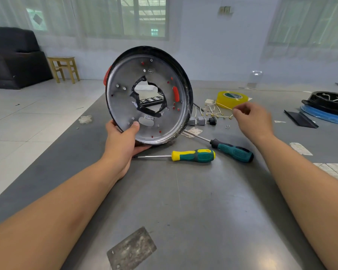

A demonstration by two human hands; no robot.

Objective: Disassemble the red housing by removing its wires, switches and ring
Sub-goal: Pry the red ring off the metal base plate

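My left hand [123, 141] grips the lower rim of the round housing [125, 102], holding it tilted upright above the table. Its silver inner face points at me, with a black rim, red showing through slots, and a jagged centre hole edged with black tape. My right hand [252, 119] hovers to the right of the housing with fingers loosely curled and nothing in it. Just beyond that hand, loose wires with yellow terminals [216, 113], two grey switches [197, 121] and a small black part [212, 120] lie on the table.
Two screwdrivers lie in front of the housing: a yellow-green one [193, 155] and a dark green one [233, 152]. A yellow tape roll [232, 98] sits behind the wires. A black ring on a blue disc [328, 108] and a black strip [300, 118] lie far right. The table's left edge [70, 129] is near.
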